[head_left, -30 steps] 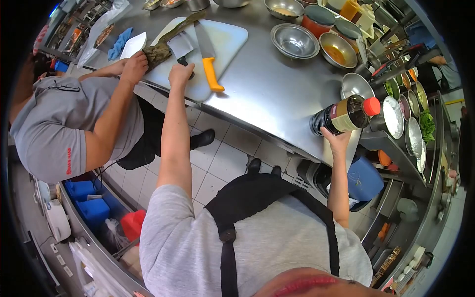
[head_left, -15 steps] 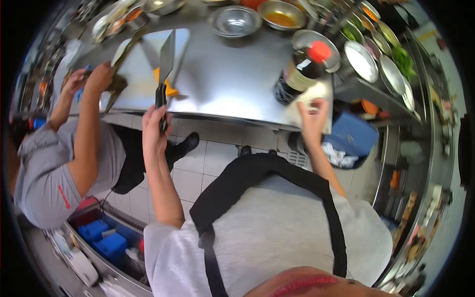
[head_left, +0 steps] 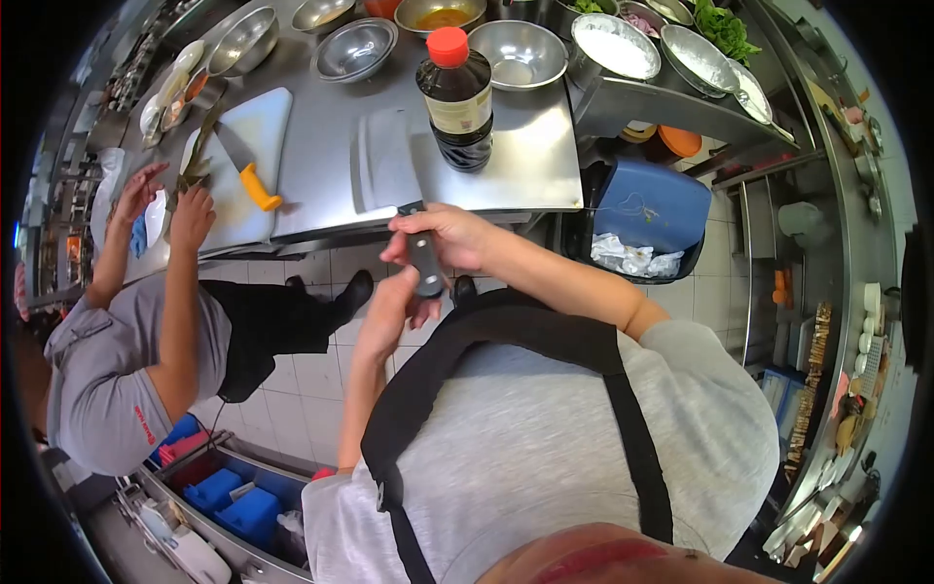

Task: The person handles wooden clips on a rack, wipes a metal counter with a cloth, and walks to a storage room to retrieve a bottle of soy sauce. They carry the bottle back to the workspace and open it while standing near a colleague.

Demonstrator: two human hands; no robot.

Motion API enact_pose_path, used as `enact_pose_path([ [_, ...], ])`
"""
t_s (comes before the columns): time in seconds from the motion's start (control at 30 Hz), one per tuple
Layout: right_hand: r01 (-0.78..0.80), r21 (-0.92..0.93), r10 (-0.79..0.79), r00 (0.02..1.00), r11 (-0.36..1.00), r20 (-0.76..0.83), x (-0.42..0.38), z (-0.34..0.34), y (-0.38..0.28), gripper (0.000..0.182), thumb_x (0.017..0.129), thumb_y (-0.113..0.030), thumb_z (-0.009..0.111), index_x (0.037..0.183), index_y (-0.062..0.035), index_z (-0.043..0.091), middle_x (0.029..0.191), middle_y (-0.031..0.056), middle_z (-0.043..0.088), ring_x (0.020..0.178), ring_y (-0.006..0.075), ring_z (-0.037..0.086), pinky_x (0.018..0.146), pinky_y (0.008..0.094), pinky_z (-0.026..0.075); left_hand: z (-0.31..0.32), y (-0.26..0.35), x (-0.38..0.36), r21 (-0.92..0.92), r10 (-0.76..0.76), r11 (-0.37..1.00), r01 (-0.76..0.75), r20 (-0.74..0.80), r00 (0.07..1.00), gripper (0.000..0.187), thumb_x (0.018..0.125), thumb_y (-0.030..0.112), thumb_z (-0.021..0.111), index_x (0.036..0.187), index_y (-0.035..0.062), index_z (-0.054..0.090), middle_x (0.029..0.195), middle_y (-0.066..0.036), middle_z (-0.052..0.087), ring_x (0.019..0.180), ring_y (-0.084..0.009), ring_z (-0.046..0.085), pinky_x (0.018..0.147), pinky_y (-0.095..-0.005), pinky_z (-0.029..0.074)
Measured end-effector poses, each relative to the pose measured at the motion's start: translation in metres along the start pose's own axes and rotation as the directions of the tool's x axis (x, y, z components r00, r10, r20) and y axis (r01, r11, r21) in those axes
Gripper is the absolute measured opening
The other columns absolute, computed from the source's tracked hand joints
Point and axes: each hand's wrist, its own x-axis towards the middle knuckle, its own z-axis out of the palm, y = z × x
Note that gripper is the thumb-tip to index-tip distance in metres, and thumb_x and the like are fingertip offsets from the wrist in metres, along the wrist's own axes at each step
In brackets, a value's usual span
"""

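A cleaver with a wide metal blade points away from me at the front edge of the steel table. My right hand grips its black handle near the blade, thumb and fingers closed round it. Lower on the same handle, my left hand has its fingers curled round the end. Just right of the blade stands an upright dark bottle with a red cap. A yellow-handled knife lies on a white cutting board to the left.
A co-worker stands at left, both hands by the cutting board. Metal bowls line the back of the table. At right are pans of white powder, leafy greens and a bin with a blue lid.
My right hand has moved left, away from beside the bottle, and taken hold of the cleaver's handle. The cleaver has moved right with my left hand. The whole view has shifted.
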Motion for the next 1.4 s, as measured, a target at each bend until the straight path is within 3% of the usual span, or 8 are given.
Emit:
enact_pose_path([
  [0.2,-0.216,-0.48,0.192,0.976,0.85,-0.101,-0.07,-0.041,-0.012,0.018,0.078,-0.008,0.053,0.092,-0.0006,0.044,0.058,0.0044,0.049,0.054,0.0134,0.053,0.05,0.0268,0.045,0.0,0.083,-0.04,0.435,0.628,0.755,-0.492,-0.262,0.733,0.023,0.085,0.013,0.044,0.078,-0.0042,0.058,0.063,-0.005,0.054,0.051,-0.0039,0.044,0.046,-0.0165,0.033],
  [0.33,0.01,-1.0,-0.302,0.953,0.002,0.009,-0.15,-0.067,-0.016,0.021,0.074,-0.011,0.057,0.091,-0.0022,0.048,0.058,0.0102,0.051,0.053,0.0191,0.054,0.052,0.0305,0.042,0.012,0.112,0.054,0.506,0.811,0.585,-0.633,-0.378,0.447,0.031,0.073,0.012,0.061,0.097,-0.0029,0.049,0.089,-0.009,0.053,0.073,-0.0131,0.049,0.063,-0.0229,0.04],
  [0.47,-0.285,-0.946,-0.549,0.821,-0.153,-0.158,-0.232,-0.067,-0.011,0.025,0.069,-0.011,0.062,0.088,-0.0016,0.05,0.065,0.0155,0.053,0.056,0.0273,0.054,0.054,0.0332,0.041,0.041,0.091,0.153,0.76,0.898,0.411,-0.503,-0.245,0.365,0.063,0.056,0.022,0.076,0.104,0.0014,0.042,0.1,-0.012,0.045,0.089,-0.0205,0.044,0.076,-0.0318,0.039],
  [0.67,-0.635,-0.773,-0.816,0.442,0.009,-0.373,-0.305,-0.047,0.017,0.025,0.068,-0.008,0.064,0.086,-0.0034,0.048,0.064,0.0179,0.052,0.058,0.0349,0.052,0.052,0.0372,0.04,0.036,0.098,0.189,0.854,0.949,0.291,-0.432,-0.201,0.242,0.078,0.053,0.018,0.078,0.113,0.002,0.032,0.104,-0.012,0.046,0.095,-0.0224,0.045,0.08,-0.0322,0.039],
  [0.8,-0.657,-0.729,-0.854,0.253,0.193,-0.454,-0.314,-0.048,0.045,0.025,0.068,-0.01,0.065,0.08,-0.0029,0.044,0.057,0.0151,0.046,0.05,0.0325,0.044,0.048,0.0344,0.037,-0.003,0.117,0.206,0.031,0.785,0.585,-0.81,0.227,0.576,0.083,0.049,0.01,0.077,0.116,0.0041,0.028,0.112,-0.016,0.043,0.105,-0.0231,0.044,0.091,-0.0328,0.035],
  [1.03,-0.621,-0.722,-0.848,0.168,0.306,-0.503,-0.283,-0.049,0.05,0.026,0.073,-0.02,0.062,0.075,-0.0025,0.043,0.054,0.0117,0.042,0.048,0.025,0.04,0.048,0.0325,0.034,0.043,0.104,0.198,0.708,0.928,0.305,-0.637,-0.072,0.365,0.081,0.044,0.024,0.082,0.11,0.0016,0.039,0.11,-0.016,0.044,0.099,-0.0244,0.048,0.085,-0.0327,0.039],
  [1.33,-0.245,-0.828,-0.791,0.254,0.504,-0.557,-0.262,-0.061,0.024,0.032,0.084,-0.033,0.045,0.073,-0.0031,0.044,0.048,0.0039,0.04,0.046,0.0131,0.04,0.046,0.0289,0.034,0.026,0.121,0.217,0.097,0.83,0.496,-0.863,0.237,0.504,0.092,0.047,0.019,0.08,0.12,0.003,0.026,0.107,-0.018,0.045,0.097,-0.0267,0.049,0.086,-0.0377,0.039],
  [1.4,-0.271,-0.865,-0.837,0.251,0.422,-0.486,-0.253,-0.066,0.017,0.034,0.084,-0.035,0.044,0.071,-0.0036,0.044,0.048,0.003,0.04,0.045,0.012,0.04,0.045,0.028,0.033,0.055,0.11,0.205,0.767,0.936,0.217,-0.604,0.013,0.353,0.09,0.044,0.026,0.081,0.118,0.0041,0.034,0.103,-0.016,0.046,0.096,-0.0286,0.047,0.088,-0.0364,0.035],
])
